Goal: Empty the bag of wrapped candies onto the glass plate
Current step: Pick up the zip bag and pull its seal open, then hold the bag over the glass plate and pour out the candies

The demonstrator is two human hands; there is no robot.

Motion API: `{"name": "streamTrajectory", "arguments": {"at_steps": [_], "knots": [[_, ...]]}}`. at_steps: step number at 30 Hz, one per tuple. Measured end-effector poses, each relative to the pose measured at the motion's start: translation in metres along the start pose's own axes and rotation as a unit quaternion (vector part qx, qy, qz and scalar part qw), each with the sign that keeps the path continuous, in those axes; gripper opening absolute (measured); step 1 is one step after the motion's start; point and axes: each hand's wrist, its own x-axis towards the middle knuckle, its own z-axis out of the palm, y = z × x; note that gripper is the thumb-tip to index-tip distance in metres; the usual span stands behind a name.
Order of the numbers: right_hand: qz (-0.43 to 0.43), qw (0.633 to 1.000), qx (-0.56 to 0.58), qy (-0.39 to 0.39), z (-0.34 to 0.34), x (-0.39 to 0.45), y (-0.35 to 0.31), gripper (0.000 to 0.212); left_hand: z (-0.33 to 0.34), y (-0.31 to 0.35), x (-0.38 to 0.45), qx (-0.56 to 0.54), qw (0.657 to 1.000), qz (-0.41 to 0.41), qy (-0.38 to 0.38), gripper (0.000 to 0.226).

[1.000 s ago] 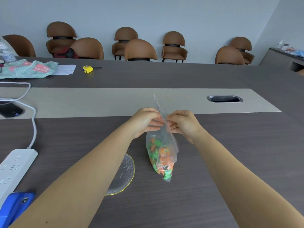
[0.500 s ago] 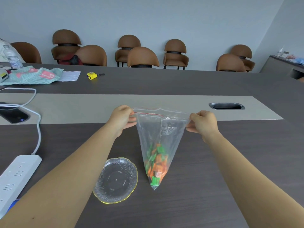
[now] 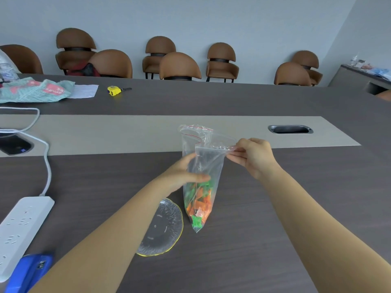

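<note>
A clear zip bag (image 3: 208, 163) hangs upright over the dark table, its red-striped mouth open at the top. Orange and green wrapped candies (image 3: 198, 205) fill its lower part. My left hand (image 3: 182, 176) wraps around the bag's middle just above the candies. My right hand (image 3: 254, 157) pinches the right corner of the bag's mouth. A round glass plate (image 3: 167, 231) with a yellow rim lies on the table below and left of the bag, partly hidden by my left forearm; nothing shows on its visible part.
A white power strip (image 3: 19, 231) with its cable and a blue object (image 3: 27, 271) lie at the near left. A cable port (image 3: 289, 129) sits in the grey centre strip. Far left are a green packet (image 3: 36, 90), paper and a yellow tape measure (image 3: 114, 90). Brown chairs line the wall.
My left hand let go of the bag's top left corner and moved down to grip the bag's middle. The bag's mouth, stretched wide before, has narrowed and now stands upright.
</note>
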Motion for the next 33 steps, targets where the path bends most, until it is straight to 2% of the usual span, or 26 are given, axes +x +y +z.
{"name": "streamTrajectory", "arguments": {"at_steps": [2, 3, 6, 8, 12, 15, 18, 20, 22, 24, 26, 28, 32, 33], "knots": [[-0.002, 1.000, 0.008, 0.002, 0.004, -0.003, 0.001, 0.021, 0.007, -0.005, 0.000, 0.051, 0.999, 0.011, 0.005, 0.083], [-0.004, 1.000, 0.008, 0.002, 0.006, -0.005, 0.002, 0.020, 0.007, -0.007, 0.002, 0.054, 0.998, 0.027, 0.030, 0.073], [-0.019, 1.000, -0.009, 0.006, 0.007, -0.011, 0.005, 0.021, 0.007, -0.003, 0.003, -0.002, 0.995, 0.051, 0.088, 0.033], [-0.035, 0.999, -0.020, 0.003, 0.006, -0.016, 0.007, 0.022, 0.004, 0.000, 0.000, -0.071, 0.995, 0.033, 0.060, 0.022], [-0.053, 0.998, -0.034, -0.017, -0.001, -0.025, 0.017, 0.018, -0.009, -0.009, -0.001, -0.168, 0.985, 0.002, 0.034, 0.021], [-0.041, 0.994, -0.097, 0.012, -0.005, -0.022, 0.041, 0.009, -0.017, -0.018, -0.001, -0.207, 0.977, -0.006, 0.045, 0.020], [0.003, 0.974, -0.225, 0.021, -0.009, -0.011, 0.067, 0.056, -0.023, -0.026, -0.003, -0.221, 0.974, -0.019, 0.042, 0.020], [0.038, 0.964, -0.260, -0.027, -0.007, -0.003, 0.079, 0.071, -0.027, -0.029, -0.003, -0.216, 0.975, -0.019, 0.048, 0.020], [0.059, 0.959, -0.269, -0.059, -0.001, 0.004, 0.088, 0.057, -0.031, -0.033, -0.004, -0.208, 0.977, -0.013, 0.054, 0.017], [0.051, 0.955, -0.289, -0.033, 0.007, 0.008, 0.094, 0.036, -0.033, -0.042, -0.006, -0.187, 0.980, -0.011, 0.064, 0.015], [0.034, 0.948, -0.317, -0.012, 0.008, 0.012, 0.099, 0.031, -0.029, -0.055, -0.010, -0.125, 0.989, -0.024, 0.073, 0.037], [0.012, 0.945, -0.328, -0.017, 0.005, 0.012, 0.102, 0.021, -0.019, -0.069, -0.015, -0.056, 0.995, -0.047, 0.073, 0.043], [-0.046, 0.932, -0.360, -0.016, -0.004, 0.010, 0.108, 0.026, 0.007, -0.079, -0.022, -0.026, 0.993, -0.058, 0.097, 0.014], [-0.058, 0.929, -0.364, -0.020, -0.007, 0.007, 0.108, 0.024, 0.011, -0.080, -0.023, -0.022, 0.992, -0.056, 0.108, 0.013]]}}
